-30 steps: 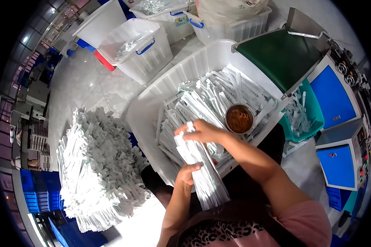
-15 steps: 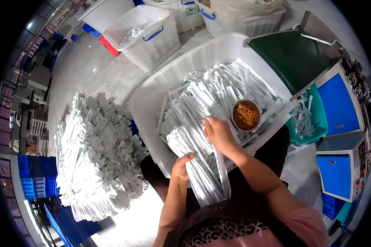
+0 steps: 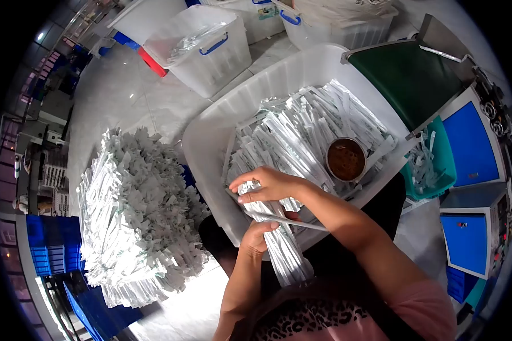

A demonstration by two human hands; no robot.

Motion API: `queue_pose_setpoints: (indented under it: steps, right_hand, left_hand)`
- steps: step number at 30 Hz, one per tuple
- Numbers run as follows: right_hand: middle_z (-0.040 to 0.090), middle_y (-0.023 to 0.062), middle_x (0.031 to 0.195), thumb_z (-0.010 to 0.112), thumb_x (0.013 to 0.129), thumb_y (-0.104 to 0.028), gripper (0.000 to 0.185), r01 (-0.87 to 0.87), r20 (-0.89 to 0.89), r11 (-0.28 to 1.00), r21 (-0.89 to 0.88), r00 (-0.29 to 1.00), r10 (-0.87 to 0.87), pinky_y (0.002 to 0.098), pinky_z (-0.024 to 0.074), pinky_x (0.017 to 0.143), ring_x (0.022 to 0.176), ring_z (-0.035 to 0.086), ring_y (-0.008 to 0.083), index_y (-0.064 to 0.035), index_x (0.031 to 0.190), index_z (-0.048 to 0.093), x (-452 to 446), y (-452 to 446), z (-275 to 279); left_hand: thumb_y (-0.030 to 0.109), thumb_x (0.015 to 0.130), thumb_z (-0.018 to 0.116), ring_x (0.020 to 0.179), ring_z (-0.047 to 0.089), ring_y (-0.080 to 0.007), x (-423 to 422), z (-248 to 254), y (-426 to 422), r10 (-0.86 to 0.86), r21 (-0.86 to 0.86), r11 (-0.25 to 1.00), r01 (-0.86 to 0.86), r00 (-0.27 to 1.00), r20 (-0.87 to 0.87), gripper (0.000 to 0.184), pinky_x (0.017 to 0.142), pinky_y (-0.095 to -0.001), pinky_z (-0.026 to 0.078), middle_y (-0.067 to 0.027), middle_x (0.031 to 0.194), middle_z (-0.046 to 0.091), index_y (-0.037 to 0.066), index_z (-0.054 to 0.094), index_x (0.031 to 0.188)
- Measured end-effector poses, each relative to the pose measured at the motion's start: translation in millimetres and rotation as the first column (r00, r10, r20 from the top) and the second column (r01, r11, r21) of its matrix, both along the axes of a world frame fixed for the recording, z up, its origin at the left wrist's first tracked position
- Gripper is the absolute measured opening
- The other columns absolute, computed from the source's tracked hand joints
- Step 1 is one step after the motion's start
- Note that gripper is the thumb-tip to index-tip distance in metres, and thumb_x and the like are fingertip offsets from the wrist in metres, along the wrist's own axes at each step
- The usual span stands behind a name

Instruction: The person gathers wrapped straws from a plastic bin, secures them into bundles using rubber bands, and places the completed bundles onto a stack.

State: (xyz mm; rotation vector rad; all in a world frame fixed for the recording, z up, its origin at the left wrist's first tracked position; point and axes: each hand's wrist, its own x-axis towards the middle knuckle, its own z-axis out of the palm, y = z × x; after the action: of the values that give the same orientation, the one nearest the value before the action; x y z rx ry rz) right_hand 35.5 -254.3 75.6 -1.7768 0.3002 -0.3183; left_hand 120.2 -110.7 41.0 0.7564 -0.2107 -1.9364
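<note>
Your left hand (image 3: 258, 236) grips the strip bundle (image 3: 285, 254) around its middle; your right hand (image 3: 270, 184) curls around its upper end

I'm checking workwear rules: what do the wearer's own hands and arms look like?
The left hand and right hand are gloveless; no watch or bracelet shows on either wrist. A short pink sleeve shows at the right shoulder; any left sleeve is out of view.

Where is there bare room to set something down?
Bare floor lies between the strip pile and white bin; the green belt beside the tub is bare. Crowded: the tub, with strips and a bowl, and its near edge, where the left hand and right hand meet on a bundle.
</note>
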Motion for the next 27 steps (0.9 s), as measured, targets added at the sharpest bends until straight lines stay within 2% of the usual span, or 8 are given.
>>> queue_pose_setpoints:
  steps: [6, 10, 13, 16, 18, 20, 23, 27]
  right_hand:
    - [0.035, 0.0129, 0.129, 0.056, 0.079, -0.042, 0.064, 0.200, 0.114, 0.926, 0.321, 0.962, -0.248, 0.0411, 0.0298, 0.096, 0.122, 0.031, 0.0289, -0.0082, 0.128, 0.033, -35.5, 12.6, -1.2]
    - [0.025, 0.0152, 0.133, 0.057, 0.081, -0.034, 0.065, 0.483, 0.093, 0.875, -0.038, 0.873, -0.478, 0.0374, 0.0330, 0.093, 0.117, 0.035, 0.0262, -0.0083, 0.131, 0.025, -60.4, 37.1, -15.3]
    - [0.047, 0.0178, 0.113, 0.055, 0.083, -0.026, 0.051, 0.512, 0.038, 0.842, -0.171, 0.857, -0.514, 0.0341, 0.0431, 0.078, 0.098, 0.050, 0.0223, -0.0050, 0.125, 0.035, -82.2, 58.8, -33.3]
    - [0.060, 0.0121, 0.079, 0.054, 0.083, -0.028, 0.033, 0.187, -0.386, 0.976, 0.108, 0.913, -0.133, 0.0351, 0.0458, 0.065, 0.070, 0.058, 0.0230, -0.0002, 0.099, 0.052, -85.7, 64.5, -37.9]
    - [0.057, 0.0078, 0.057, 0.051, 0.084, -0.025, 0.026, 0.672, -0.347, 0.710, 0.212, 0.731, -0.588, 0.0350, 0.0449, 0.055, 0.053, 0.056, 0.0230, 0.0002, 0.082, 0.055, -70.3, 50.1, -49.3]
    - [0.061, 0.0107, 0.070, 0.053, 0.083, -0.029, 0.030, 0.575, -0.425, 0.815, -0.069, 0.723, -0.545, 0.0363, 0.0461, 0.063, 0.066, 0.060, 0.0242, -0.0001, 0.092, 0.056, -57.9, 13.8, -47.5]
    - [0.061, 0.0161, 0.089, 0.058, 0.078, -0.035, 0.042, 0.743, 0.324, 0.611, -0.275, 0.670, -0.668, 0.0366, 0.0442, 0.076, 0.085, 0.059, 0.0267, -0.0004, 0.102, 0.055, -16.0, 0.3, -28.2]
    - [0.062, 0.0129, 0.077, 0.061, 0.071, -0.032, 0.030, 0.169, -0.022, 0.967, -0.189, 0.984, -0.176, 0.0364, 0.0461, 0.070, 0.077, 0.060, 0.0294, -0.0049, 0.085, 0.064, -10.6, -2.8, 29.0]
  left_hand:
    - [0.014, 0.062, 0.056, 0.076, 0.058, -0.0285, -4.2, -21.8, -14.7, -0.059, 0.091, 0.994, 0.064, 0.997, -0.051, 0.041, 0.070, -0.0369, 0.050, -0.0197, 0.085, 0.058, -0.009, 0.051, 0.096]
    - [0.009, 0.067, 0.057, 0.074, 0.060, -0.0274, -2.3, -30.2, -15.0, 0.101, 0.186, 0.982, -0.046, 0.949, -0.298, 0.033, 0.068, -0.0366, 0.052, -0.0170, 0.082, 0.059, -0.009, 0.053, 0.095]
    - [0.009, 0.067, 0.056, 0.075, 0.057, -0.0246, 8.4, -30.1, -8.4, 0.137, 0.147, 0.983, -0.110, 0.972, -0.190, 0.032, 0.070, -0.0362, 0.049, -0.0132, 0.082, 0.057, -0.003, 0.052, 0.096]
    - [0.011, 0.064, 0.057, 0.072, 0.054, -0.0217, 12.0, -28.8, -3.5, 0.253, 0.155, 0.960, -0.234, 0.960, -0.118, 0.036, 0.070, -0.0336, 0.046, -0.0099, 0.078, 0.054, -0.001, 0.049, 0.097]
    - [0.014, 0.062, 0.057, 0.069, 0.051, -0.0195, 8.9, -20.4, -10.5, 0.323, 0.095, 0.944, -0.315, 0.944, -0.071, 0.039, 0.069, -0.0316, 0.044, -0.0074, 0.075, 0.051, 0.000, 0.047, 0.097]
    - [0.014, 0.060, 0.057, 0.065, 0.046, -0.0179, 4.4, -9.8, -13.9, 0.308, 0.057, 0.951, -0.305, 0.949, -0.064, 0.041, 0.066, -0.0289, 0.039, -0.0055, 0.071, 0.047, 0.001, 0.046, 0.097]
    - [0.015, 0.056, 0.058, 0.066, 0.047, -0.0215, 0.2, -13.1, -21.0, 0.108, -0.072, 0.990, -0.123, 0.977, -0.185, 0.045, 0.062, -0.0312, 0.041, -0.0089, 0.071, 0.049, 0.002, 0.047, 0.097]
    - [0.018, 0.057, 0.063, 0.070, 0.051, -0.0236, -15.6, -6.3, -24.5, -0.111, -0.168, 0.983, 0.073, 0.966, -0.233, 0.047, 0.063, -0.0324, 0.042, -0.0109, 0.075, 0.051, 0.001, 0.045, 0.097]
